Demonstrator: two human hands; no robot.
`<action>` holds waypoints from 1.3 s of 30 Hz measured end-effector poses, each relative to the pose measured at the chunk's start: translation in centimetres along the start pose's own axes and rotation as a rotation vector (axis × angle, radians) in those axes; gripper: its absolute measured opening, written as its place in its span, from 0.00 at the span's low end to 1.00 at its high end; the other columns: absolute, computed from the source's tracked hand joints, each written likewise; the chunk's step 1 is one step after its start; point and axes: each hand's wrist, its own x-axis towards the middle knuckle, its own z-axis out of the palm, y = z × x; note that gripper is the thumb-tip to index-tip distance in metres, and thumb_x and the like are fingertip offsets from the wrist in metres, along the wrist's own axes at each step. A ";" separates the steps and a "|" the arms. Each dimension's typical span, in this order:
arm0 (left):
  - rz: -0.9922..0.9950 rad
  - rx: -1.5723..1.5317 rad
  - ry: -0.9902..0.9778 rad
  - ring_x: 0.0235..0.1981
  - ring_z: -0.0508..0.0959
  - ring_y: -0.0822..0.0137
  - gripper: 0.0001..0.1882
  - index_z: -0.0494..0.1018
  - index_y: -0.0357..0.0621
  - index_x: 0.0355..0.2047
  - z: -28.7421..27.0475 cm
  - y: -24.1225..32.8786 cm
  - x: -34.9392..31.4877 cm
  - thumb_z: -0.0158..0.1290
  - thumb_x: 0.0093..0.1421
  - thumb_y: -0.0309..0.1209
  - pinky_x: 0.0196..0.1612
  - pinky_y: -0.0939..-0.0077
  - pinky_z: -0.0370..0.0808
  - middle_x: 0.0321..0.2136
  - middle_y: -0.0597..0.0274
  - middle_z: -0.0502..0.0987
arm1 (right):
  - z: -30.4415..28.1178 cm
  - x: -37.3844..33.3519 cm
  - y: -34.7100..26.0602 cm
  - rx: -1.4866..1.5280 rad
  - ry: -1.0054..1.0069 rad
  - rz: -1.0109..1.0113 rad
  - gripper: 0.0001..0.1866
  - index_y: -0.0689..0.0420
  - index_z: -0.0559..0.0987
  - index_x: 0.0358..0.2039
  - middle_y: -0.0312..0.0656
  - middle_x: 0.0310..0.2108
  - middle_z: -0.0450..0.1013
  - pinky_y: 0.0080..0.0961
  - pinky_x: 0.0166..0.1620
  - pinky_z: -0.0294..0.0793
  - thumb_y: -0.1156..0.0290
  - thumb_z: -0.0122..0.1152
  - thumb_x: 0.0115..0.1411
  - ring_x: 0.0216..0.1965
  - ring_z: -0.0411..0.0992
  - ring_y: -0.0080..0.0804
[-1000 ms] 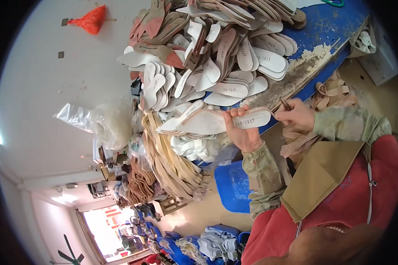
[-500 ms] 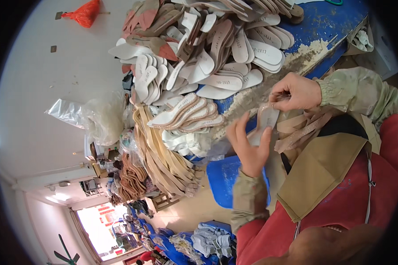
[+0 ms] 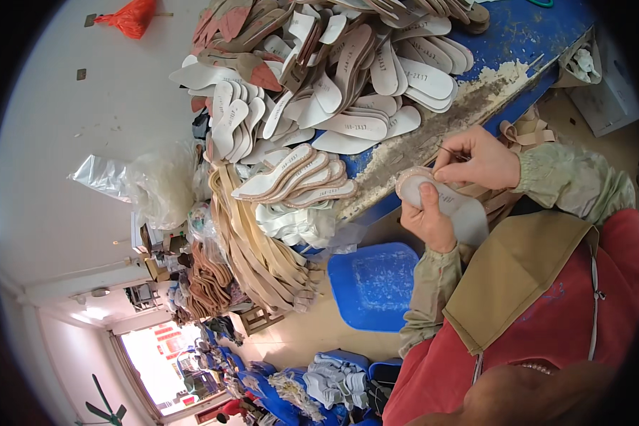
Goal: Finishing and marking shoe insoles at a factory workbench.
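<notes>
evidently close work: left hand [image 3: 433, 221] grips a flat white shoe insole with tan rim [image 3: 453, 202], thumb pressed on its face. insole is held off the scuffed blue table [image 3: 522, 42], rounded end toward the right hand [image 3: 484, 160], probably to keep that rim steady and exposed. right hand closed, slim dark tool [image 3: 453, 152] in it; whether fingertips also pinch the rim, cannot tell. overlapping tan-edged white insoles [image 3: 287, 170] sit left, apart from the big heap of white insoles [image 3: 362, 124], perhaps for easy sorting.
</notes>
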 end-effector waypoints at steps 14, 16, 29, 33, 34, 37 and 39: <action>-0.327 0.127 0.016 0.31 0.70 0.71 0.12 0.68 0.37 0.37 -3.2 -1.2 0.7 0.54 0.52 0.22 0.39 0.81 0.66 0.33 0.58 0.73 | -0.9 -3.5 11.6 -0.399 0.034 -0.176 0.04 0.61 0.74 0.23 0.32 0.20 0.69 0.15 0.26 0.62 0.81 0.62 0.47 0.21 0.61 0.19; -0.374 0.128 0.067 0.31 0.70 0.71 0.12 0.68 0.37 0.37 -4.1 -1.7 0.5 0.54 0.52 0.22 0.39 0.81 0.67 0.33 0.58 0.73 | -1.1 -4.1 13.2 -0.408 0.008 -0.084 0.05 0.61 0.77 0.27 0.33 0.24 0.71 0.14 0.28 0.64 0.83 0.62 0.47 0.24 0.64 0.18; -0.226 0.247 -0.241 0.32 0.76 0.65 0.10 0.72 0.33 0.35 -7.6 -3.9 -0.8 0.56 0.51 0.23 0.42 0.77 0.71 0.34 0.52 0.78 | -0.8 -1.5 11.4 -0.057 -0.096 0.131 0.02 0.61 0.78 0.22 0.32 0.17 0.71 0.11 0.23 0.60 0.77 0.62 0.48 0.18 0.61 0.14; -0.276 0.143 -0.107 0.33 0.77 0.64 0.11 0.72 0.34 0.36 -6.5 -1.9 1.7 0.57 0.52 0.24 0.42 0.75 0.72 0.34 0.50 0.78 | -2.2 -0.9 8.8 0.015 -0.085 0.152 0.03 0.61 0.78 0.20 0.33 0.17 0.71 0.11 0.23 0.61 0.77 0.61 0.49 0.17 0.62 0.15; -0.281 0.096 -0.067 0.33 0.77 0.63 0.12 0.71 0.35 0.37 -5.8 -1.8 2.3 0.57 0.52 0.25 0.42 0.75 0.72 0.34 0.49 0.78 | -2.8 -1.0 8.2 0.044 -0.067 0.190 0.03 0.61 0.77 0.20 0.34 0.17 0.72 0.11 0.23 0.62 0.77 0.61 0.49 0.17 0.62 0.15; -0.276 0.047 -0.004 0.33 0.77 0.63 0.12 0.71 0.35 0.37 -5.3 -1.9 2.9 0.57 0.52 0.26 0.41 0.75 0.73 0.33 0.49 0.78 | -2.4 -1.3 8.6 0.091 -0.048 0.257 0.03 0.61 0.77 0.20 0.35 0.17 0.72 0.11 0.23 0.63 0.78 0.61 0.49 0.17 0.63 0.16; -0.272 0.038 0.019 0.32 0.77 0.64 0.12 0.71 0.36 0.37 -5.0 -2.2 3.1 0.57 0.52 0.26 0.41 0.76 0.73 0.32 0.49 0.78 | -1.7 -2.0 9.0 0.124 -0.017 0.313 0.03 0.62 0.77 0.20 0.36 0.17 0.72 0.11 0.22 0.63 0.78 0.60 0.49 0.16 0.64 0.16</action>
